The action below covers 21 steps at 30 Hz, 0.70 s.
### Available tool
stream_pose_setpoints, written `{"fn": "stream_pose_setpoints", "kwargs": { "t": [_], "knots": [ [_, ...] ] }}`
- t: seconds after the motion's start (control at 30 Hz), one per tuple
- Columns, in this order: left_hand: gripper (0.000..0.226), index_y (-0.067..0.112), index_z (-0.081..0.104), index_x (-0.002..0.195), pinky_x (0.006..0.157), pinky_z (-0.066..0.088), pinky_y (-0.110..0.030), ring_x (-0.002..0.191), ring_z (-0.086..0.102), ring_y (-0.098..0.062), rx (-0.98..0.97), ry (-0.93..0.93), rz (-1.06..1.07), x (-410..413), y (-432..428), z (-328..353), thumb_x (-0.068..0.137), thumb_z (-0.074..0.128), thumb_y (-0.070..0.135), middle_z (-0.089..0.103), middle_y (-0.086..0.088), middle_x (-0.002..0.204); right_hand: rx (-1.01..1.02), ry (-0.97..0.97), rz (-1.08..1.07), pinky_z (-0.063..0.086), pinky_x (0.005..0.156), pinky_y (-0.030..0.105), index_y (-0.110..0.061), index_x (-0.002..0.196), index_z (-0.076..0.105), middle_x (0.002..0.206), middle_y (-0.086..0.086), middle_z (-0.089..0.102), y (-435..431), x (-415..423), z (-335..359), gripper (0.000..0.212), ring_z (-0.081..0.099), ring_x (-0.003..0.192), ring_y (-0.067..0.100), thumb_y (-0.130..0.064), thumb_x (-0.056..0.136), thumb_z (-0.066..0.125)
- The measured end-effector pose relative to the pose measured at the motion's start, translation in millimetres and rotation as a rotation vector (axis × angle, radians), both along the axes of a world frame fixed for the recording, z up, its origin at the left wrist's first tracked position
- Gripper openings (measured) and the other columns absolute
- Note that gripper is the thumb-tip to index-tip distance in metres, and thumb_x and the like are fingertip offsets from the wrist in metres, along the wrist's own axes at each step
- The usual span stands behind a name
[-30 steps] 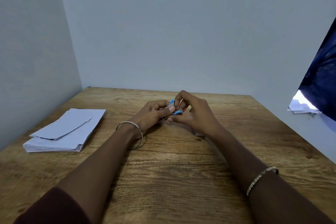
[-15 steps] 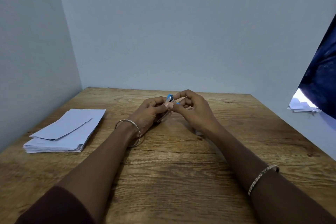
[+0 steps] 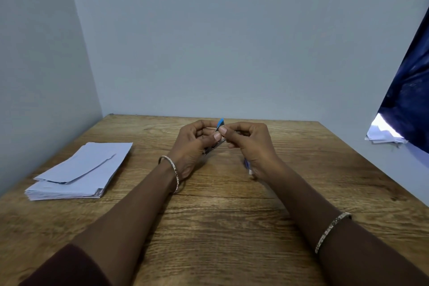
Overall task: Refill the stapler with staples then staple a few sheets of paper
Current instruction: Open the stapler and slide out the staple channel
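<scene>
The small blue stapler (image 3: 220,122) is held up just above the far middle of the table (image 3: 220,227), tilted, with its blue end uppermost and its metal magazine slanting down toward the left palm. The left hand (image 3: 192,146) has its fingers curled round the lower body, thumb laid along the metal. The right hand (image 3: 250,146) pinches the upper end between thumb and forefinger, its other fingers tucked in. Whether a strip of staples sits between those fingertips is too small to tell.

Judging by its size, the stapler is light and rigid, with smooth plastic and slick metal and a sprung, hinged top. It is best gripped by the sides of the base, clear of the open magazine and the front slot. A staple strip would be brittle and should be pinched along its length, not at one end.

A small blue-and-white object (image 3: 248,166), possibly the staple box, shows under the right wrist. The stack of paper sheets (image 3: 79,169) lies well apart to the left on the table, thin, floppy and easily fanned out of line.
</scene>
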<state>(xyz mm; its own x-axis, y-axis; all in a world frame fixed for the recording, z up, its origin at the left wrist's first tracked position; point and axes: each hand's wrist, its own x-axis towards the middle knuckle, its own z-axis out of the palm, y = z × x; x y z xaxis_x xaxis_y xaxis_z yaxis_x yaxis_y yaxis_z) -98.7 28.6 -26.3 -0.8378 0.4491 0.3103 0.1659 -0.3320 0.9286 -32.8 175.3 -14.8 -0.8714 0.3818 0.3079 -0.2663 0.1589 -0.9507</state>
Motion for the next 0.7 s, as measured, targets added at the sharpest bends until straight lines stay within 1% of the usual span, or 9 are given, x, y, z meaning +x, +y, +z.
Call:
{"fn": "stream_pose_setpoints", "kwargs": {
  "t": [0.07,0.13,0.23,0.27,0.33,0.4,0.53,0.6,0.7],
  "knots": [
    [0.02,0.006,0.07,0.102,0.064,0.053,-0.02,0.073,0.068,-0.016,0.023,-0.005,0.007,2,2,0,0.085,0.07,-0.004,0.069,-0.007,0.076,-0.009,0.015,-0.008,0.06,0.075,0.035,-0.009,0.088,0.082,0.083,0.011,0.08,0,0,1,0.016,0.07,0.069,0.016,-0.022,0.079,0.085],
    [0.025,-0.002,0.067,0.109,0.063,0.053,-0.017,0.07,0.07,-0.012,0.053,-0.011,0.005,7,4,2,0.084,0.07,-0.005,0.068,-0.009,0.078,-0.013,0.024,-0.018,0.061,0.077,0.036,-0.008,0.09,0.082,0.083,0.011,0.08,-2,0,1,0.014,0.071,0.068,0.016,-0.018,0.08,0.084],
    [0.03,-0.007,0.065,0.115,0.063,0.053,-0.016,0.069,0.07,-0.01,0.064,0.006,0.028,11,5,4,0.086,0.069,-0.005,0.067,-0.013,0.083,-0.023,0.04,-0.026,0.062,0.08,0.043,-0.007,0.092,0.081,0.084,0.011,0.08,-3,0,2,0.013,0.074,0.07,0.022,-0.015,0.082,0.083],
    [0.03,-0.007,0.064,0.116,0.064,0.053,-0.016,0.071,0.069,-0.011,0.065,0.007,0.035,11,6,4,0.086,0.068,-0.005,0.067,-0.014,0.085,-0.022,0.045,-0.032,0.063,0.082,0.047,-0.008,0.091,0.081,0.083,0.011,0.08,-3,0,2,0.012,0.075,0.072,0.024,-0.015,0.082,0.083],
    [0.03,-0.006,0.064,0.117,0.072,0.057,-0.022,0.078,0.069,-0.017,0.073,0.004,0.041,12,8,3,0.088,0.067,-0.005,0.066,-0.018,0.09,-0.015,0.056,-0.055,0.062,0.083,0.053,-0.01,0.089,0.081,0.082,0.01,0.08,-4,-1,1,0.009,0.077,0.072,0.026,-0.016,0.082,0.082],
    [0.029,-0.006,0.063,0.118,0.078,0.058,-0.025,0.08,0.068,-0.019,0.079,0.003,0.059,15,11,4,0.089,0.064,-0.006,0.066,-0.017,0.091,-0.031,0.064,-0.09,0.062,0.084,0.056,-0.011,0.086,0.081,0.081,0.009,0.08,-7,-1,1,0.007,0.078,0.073,0.027,-0.016,0.082,0.082],
    [0.02,0.0,0.063,0.111,0.071,0.057,-0.02,0.073,0.069,-0.01,0.1,0.02,0.118,23,19,7,0.092,0.061,-0.005,0.067,-0.009,0.087,-0.088,0.067,-0.144,0.064,0.08,0.052,-0.006,0.09,0.079,0.084,0.009,0.08,-13,-2,3,0.009,0.078,0.072,0.025,-0.013,0.084,0.08],
    [0.018,0.002,0.063,0.11,0.071,0.057,-0.02,0.079,0.069,-0.013,0.109,0.019,0.146,27,22,7,0.092,0.062,-0.002,0.069,-0.009,0.089,-0.086,0.075,-0.169,0.065,0.077,0.048,-0.006,0.091,0.079,0.084,0.008,0.079,-16,-1,4,0.009,0.077,0.066,0.021,-0.012,0.085,0.079],
    [0.022,-0.002,0.062,0.115,0.076,0.058,-0.023,0.09,0.067,-0.022,0.106,0.027,0.183,30,26,6,0.093,0.061,-0.001,0.068,-0.017,0.097,-0.057,0.084,-0.214,0.064,0.069,0.038,-0.009,0.087,0.078,0.084,0.007,0.078,-20,1,5,0.004,0.073,0.056,0.016,-0.012,0.087,0.076]
  ]
}}
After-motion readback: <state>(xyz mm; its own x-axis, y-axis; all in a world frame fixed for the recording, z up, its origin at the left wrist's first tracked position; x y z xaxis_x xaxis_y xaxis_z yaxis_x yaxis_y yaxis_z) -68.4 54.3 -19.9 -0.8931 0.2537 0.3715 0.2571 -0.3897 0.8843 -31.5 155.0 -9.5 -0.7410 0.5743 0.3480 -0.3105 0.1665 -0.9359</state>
